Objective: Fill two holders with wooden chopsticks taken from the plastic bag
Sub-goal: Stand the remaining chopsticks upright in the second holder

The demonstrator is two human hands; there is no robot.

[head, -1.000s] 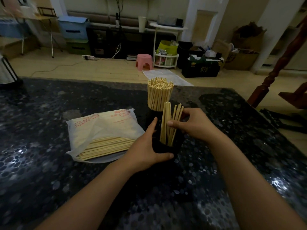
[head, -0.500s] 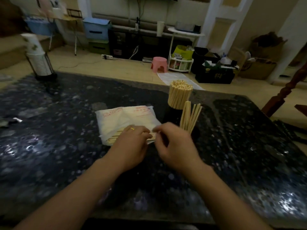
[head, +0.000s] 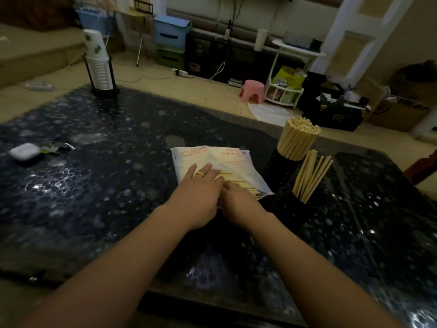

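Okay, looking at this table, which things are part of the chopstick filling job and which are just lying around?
For the job:
plastic bag of loose chopsticks
far holder, packed full
near holder, partly filled
left hand and right hand at the bag

Just lying about:
paper cup stack
small white case
keys

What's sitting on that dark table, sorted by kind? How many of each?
Chopstick holders: 2, far one packed, near one partly filled
Plastic bag of chopsticks: 1
Cup stack in a rack: 1
White case: 1
Total: 5
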